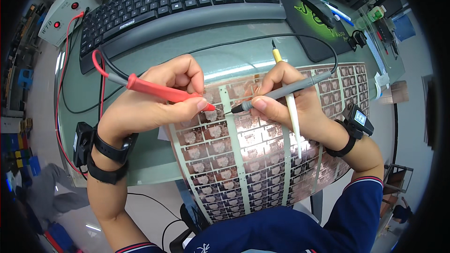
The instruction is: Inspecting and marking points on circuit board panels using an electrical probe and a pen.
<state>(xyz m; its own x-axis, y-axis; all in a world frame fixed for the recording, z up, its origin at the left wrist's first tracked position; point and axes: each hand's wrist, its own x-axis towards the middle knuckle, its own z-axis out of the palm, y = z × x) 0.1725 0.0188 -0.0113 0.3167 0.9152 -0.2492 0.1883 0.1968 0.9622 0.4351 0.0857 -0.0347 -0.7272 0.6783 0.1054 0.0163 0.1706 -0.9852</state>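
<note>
I see the panel (pixel 262 152) lying on the desk (pixel 211 56), its near end overhanging toward the wearer, probably to keep the far rows within reach; my left hand (pixel 136 112) pinches the red probe (pixel 159 90), my right hand (pixel 304 112) the grey probe (pixel 307 83) plus a pen (pixel 295 126), gripped low, I judge, for steadiness, though I can't tell whether the tips touch down; both hands hide some cells, and beyond, the keyboard (pixel 178 9) and mouse pad (pixel 323 37) crowd me
</note>
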